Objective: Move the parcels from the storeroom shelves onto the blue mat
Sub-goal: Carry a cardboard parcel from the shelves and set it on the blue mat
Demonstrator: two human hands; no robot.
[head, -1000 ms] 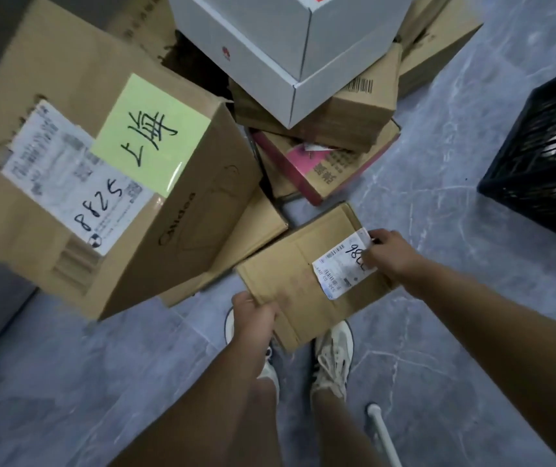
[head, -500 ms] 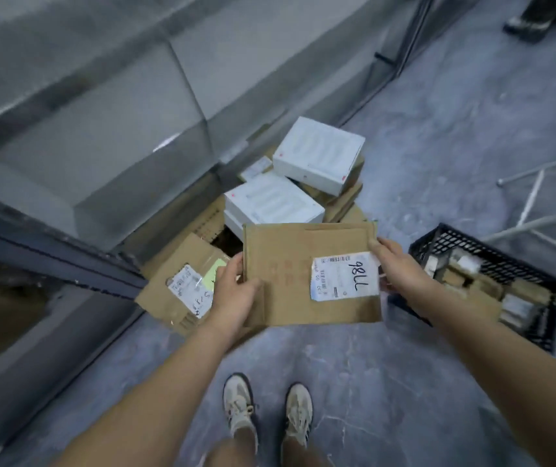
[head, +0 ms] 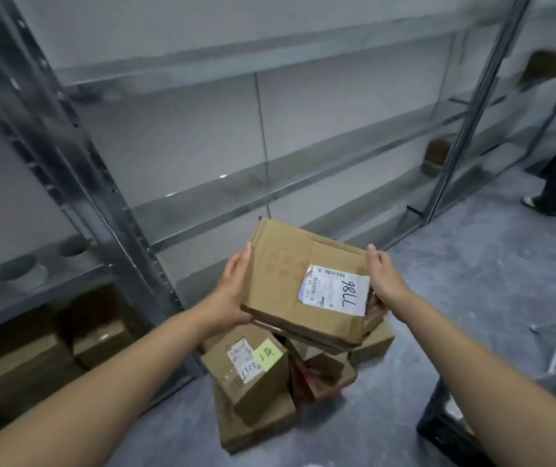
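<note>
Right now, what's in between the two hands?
A flat brown parcel with a white label, held between the left hand and right hand; the head view shows it.

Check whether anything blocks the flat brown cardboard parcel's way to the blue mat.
Cannot tell; the mat is out of view. Left hand and right hand hold the flat brown cardboard parcel above piled brown boxes.

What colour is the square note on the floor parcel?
Light green note, seen in the head view.

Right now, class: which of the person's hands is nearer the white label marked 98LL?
Right. The right hand holds the parcel at the edge beside the label; the left hand holds the opposite edge, across the cardboard from it.
</note>
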